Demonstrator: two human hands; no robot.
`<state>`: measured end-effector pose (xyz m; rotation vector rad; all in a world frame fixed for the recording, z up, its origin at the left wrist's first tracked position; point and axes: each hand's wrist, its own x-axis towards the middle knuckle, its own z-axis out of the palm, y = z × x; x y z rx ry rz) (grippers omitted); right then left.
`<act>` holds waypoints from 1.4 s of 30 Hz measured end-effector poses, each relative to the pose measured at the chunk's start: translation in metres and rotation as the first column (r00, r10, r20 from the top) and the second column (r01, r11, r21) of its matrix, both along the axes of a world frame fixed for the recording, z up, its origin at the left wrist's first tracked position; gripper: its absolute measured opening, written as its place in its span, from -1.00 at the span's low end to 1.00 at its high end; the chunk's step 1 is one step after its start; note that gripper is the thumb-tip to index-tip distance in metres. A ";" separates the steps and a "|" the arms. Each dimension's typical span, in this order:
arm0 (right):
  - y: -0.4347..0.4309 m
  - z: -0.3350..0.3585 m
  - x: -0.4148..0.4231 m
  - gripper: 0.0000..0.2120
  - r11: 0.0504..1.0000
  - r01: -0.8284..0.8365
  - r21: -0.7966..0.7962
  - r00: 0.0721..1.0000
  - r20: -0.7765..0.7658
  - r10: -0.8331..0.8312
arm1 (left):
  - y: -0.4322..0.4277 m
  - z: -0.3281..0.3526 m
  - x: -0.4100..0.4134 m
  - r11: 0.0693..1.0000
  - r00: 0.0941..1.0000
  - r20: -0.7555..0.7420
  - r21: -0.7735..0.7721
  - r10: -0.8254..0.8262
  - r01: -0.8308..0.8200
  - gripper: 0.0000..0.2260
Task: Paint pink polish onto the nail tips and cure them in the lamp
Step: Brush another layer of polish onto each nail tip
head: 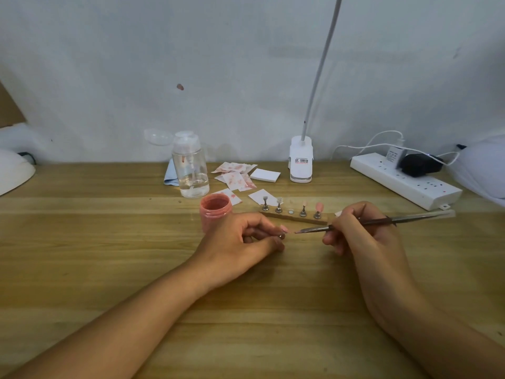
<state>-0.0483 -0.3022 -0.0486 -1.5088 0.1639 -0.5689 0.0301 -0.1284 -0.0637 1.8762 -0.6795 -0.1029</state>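
At counter [109, 242] centre, just in front of the open pink polish jar [216, 207]: 1 nail tip [284, 229], pink, on a small metal stand [280, 236] pinched between the fingers [274, 243] of the left hand [246, 242]. The right hand [360, 231] grips 1 slim brush [382, 222], bristle end just beside the tip. Handling, by judgement: tip light, thin, springy, wet coat easily smeared; take it by the stand only, then reseat it in the 1 vacant slot of the wooden strip [293, 216] carrying 4 stands.
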 end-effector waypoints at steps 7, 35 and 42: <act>0.001 0.005 -0.005 -0.90 0.996 0.040 -0.079 0.995 0.099 -0.032 | 0.001 0.000 0.002 1.000 1.000 0.008 -0.007 -0.013 0.013 -0.86; 0.002 0.007 -0.008 -0.89 0.993 -0.016 -0.113 0.988 0.153 0.033 | 0.001 0.004 -0.002 1.000 0.999 0.051 -0.025 0.012 -0.011 -0.82; 0.005 0.000 -0.003 -0.73 0.924 -0.157 -0.348 0.984 0.031 0.178 | 0.001 0.012 -0.008 0.991 0.997 0.074 -0.132 -0.015 0.025 -0.81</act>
